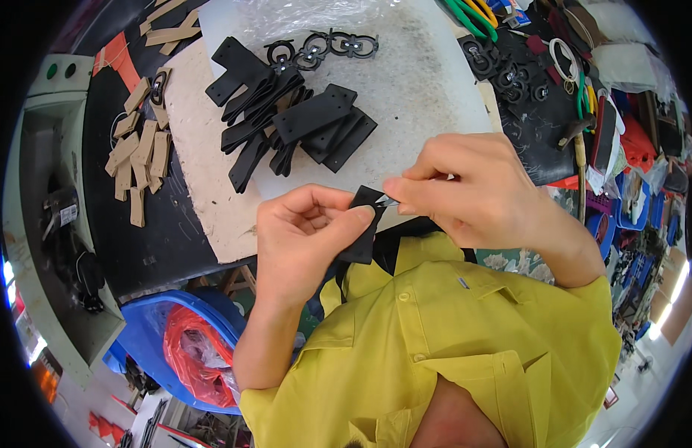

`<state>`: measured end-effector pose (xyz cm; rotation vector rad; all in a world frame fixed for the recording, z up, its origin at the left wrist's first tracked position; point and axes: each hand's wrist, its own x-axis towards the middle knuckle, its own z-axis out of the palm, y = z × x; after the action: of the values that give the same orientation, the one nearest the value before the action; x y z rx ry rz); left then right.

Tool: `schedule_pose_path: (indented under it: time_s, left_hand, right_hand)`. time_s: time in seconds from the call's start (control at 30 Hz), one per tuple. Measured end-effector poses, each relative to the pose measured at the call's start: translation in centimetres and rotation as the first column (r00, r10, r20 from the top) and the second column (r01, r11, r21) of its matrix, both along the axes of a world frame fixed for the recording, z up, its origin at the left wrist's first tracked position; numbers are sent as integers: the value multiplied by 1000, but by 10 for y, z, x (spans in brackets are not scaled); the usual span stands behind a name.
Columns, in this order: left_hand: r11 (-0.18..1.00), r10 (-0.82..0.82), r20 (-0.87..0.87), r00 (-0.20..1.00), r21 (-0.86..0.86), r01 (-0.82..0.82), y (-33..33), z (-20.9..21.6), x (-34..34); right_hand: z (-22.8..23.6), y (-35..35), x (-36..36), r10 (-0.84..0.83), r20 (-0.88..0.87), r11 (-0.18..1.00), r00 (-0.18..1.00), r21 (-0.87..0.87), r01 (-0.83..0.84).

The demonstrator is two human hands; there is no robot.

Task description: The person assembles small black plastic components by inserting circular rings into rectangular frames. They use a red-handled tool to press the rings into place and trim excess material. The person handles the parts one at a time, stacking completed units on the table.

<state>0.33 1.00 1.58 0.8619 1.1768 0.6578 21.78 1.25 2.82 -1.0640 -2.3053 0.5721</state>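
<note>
We look down past a yellow shirt (450, 328) at two bare hands close together at the near edge of a work table. The left hand (292, 237) pinches a black strip (358, 248) between thumb and fingers, keeping it tilted, upper end leaning right, in front of the wearer's chest. The right hand (476, 198) grips a small metal tool (388, 201), its pointed end at the strip's right edge, near the left thumb; we cannot tell what kind of tool it is. We judge the step to be trimming or picking at that edge, and the next move seems to call for a steady left pinch and a small, careful stroke of the point, clear of the thumb. The left wrist rises from below, palm turned inward; the right forearm slants in from the right, knuckles up. Beyond them, a pile of black strips (322, 118) lies on a whitish sheet (428, 89).
</note>
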Motion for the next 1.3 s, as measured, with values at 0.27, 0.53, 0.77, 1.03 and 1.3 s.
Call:
schedule_pose_path:
  time_s: [0.27,0.53,0.77,1.03,1.3]
  left_hand:
    - [964,111,-41,993,248,-98,5,-4,-4]
    - [960,128,79,989,241,-143,4,-5,-2]
    - [835,151,-267,952,550,22,-6,-2,20]
    - [806,360,215,908,418,-419,-6,-9,19]
    - [753,470,350,810,320,-575,-20,-21,30]
  right_hand:
    - [5,1,-7,-232,-139,932,963,-315,179]
    - [-8,-17,-27,-71,-176,997,982,-25,68]
    - [9,-12,-20,48,172,991,984,-129,-26]
    - [3,9,-11,-384,-199,469,902,-883,5]
    - [-12,-9,-45,-646,-420,566,638,-824,31]
